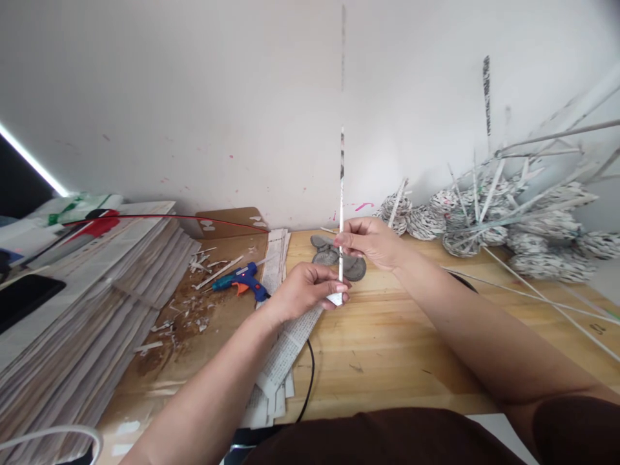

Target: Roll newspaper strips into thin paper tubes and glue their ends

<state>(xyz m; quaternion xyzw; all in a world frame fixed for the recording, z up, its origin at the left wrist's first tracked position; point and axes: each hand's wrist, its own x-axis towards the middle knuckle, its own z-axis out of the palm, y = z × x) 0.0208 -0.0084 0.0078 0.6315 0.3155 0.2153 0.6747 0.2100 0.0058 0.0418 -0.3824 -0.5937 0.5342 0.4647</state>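
A thin rolled paper stick (341,194) stands upright in front of the white wall. Around its middle-lower part, the fingertips of my right hand (368,242) are pinched. Below, my left hand (310,290) pinches its bottom end, where a strip of printed paper (293,342) runs down toward the lower left. Behind my hands, a grey rounded object (356,268) lies on the wooden table, partly hidden.
A blue glue gun (242,279) lies on brown cardboard (194,355) among paper scraps. Stacked newspaper sheets (121,284) fill the left. Woven paper pieces (484,213) with long sticks project at right. A black cable (311,374) crosses the wooden table (387,361).
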